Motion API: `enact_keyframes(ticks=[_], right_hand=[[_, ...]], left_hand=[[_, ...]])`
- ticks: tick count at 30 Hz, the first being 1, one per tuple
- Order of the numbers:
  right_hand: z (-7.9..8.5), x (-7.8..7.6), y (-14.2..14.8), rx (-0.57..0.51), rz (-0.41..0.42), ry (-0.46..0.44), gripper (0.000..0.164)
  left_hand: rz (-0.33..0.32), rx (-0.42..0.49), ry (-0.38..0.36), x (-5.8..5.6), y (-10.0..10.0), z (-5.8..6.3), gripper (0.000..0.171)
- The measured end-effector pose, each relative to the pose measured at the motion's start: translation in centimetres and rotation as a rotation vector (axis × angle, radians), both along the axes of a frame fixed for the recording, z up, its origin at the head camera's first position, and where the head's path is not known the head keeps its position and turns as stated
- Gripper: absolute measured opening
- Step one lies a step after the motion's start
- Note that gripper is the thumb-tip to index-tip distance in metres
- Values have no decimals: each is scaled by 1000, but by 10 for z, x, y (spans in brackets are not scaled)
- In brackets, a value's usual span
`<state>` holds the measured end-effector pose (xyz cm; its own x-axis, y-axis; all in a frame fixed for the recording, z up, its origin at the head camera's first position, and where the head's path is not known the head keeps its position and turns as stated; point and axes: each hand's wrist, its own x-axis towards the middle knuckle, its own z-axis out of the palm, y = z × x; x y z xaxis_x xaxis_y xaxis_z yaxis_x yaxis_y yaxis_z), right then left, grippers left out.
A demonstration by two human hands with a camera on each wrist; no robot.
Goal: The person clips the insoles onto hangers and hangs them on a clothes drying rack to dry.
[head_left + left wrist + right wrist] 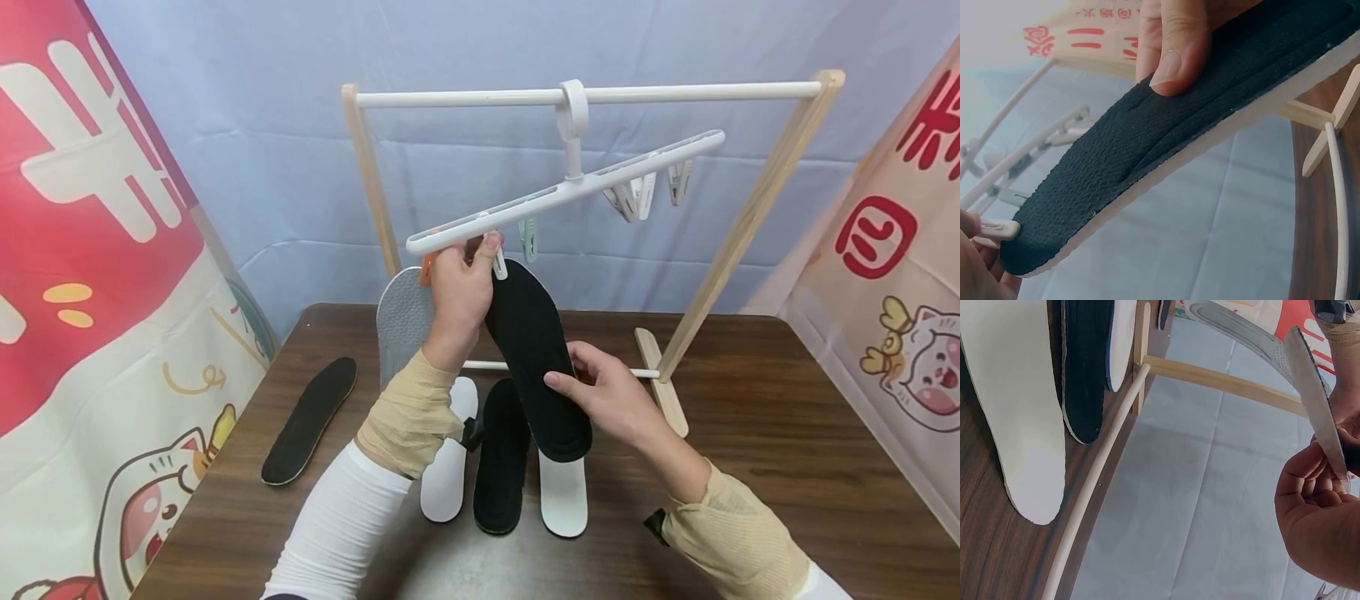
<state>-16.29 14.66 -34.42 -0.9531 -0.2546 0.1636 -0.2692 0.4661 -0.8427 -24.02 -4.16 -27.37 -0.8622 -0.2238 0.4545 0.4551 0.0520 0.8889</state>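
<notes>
My left hand [461,292] is raised under the low left end of a white clip hanger [525,200], pinching a white clothespin [500,265]. At the clothespin's tip is the upper end of a black insole [536,350]; the left wrist view shows the clothespin [999,229] lying against it. Lower down, my right hand [611,396] grips that insole by its edge, thumb on the black face. The pale underside of the insole [1313,394] shows in the right wrist view. A grey insole [405,312] hangs at the left beneath an orange clothespin [427,268].
The hanger hooks over the bar of a wooden rack [465,98]. Farther along it are a green clothespin [528,237] and several white ones. On the table [795,467] lie two white insoles, a black insole [498,483] between them, and another black insole [310,421] at the left.
</notes>
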Motion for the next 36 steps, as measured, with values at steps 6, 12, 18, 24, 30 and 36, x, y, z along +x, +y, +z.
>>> enact_keyframes(ticks=[6,12,18,24,30,36], right_hand=[[-1,0,0,13,-7,-14,26],[-2,0,-1,15,-6,-20,28],[-1,0,-3,-27,16,-27,30],[-3,-1,-4,-47,39,-31,30],[-6,-2,-4,-34,47,-23,31],[-9,-3,-2,-25,60,-28,35]], left_hand=[[11,-23,-9,-1,1,-1,23],[8,-15,-27,-1,0,-3,24],[10,-13,-38,-2,-1,-3,25],[2,3,-46,-2,-1,-3,25],[-10,9,-59,-3,-2,-3,26],[-45,28,-74,-1,-4,-3,29]])
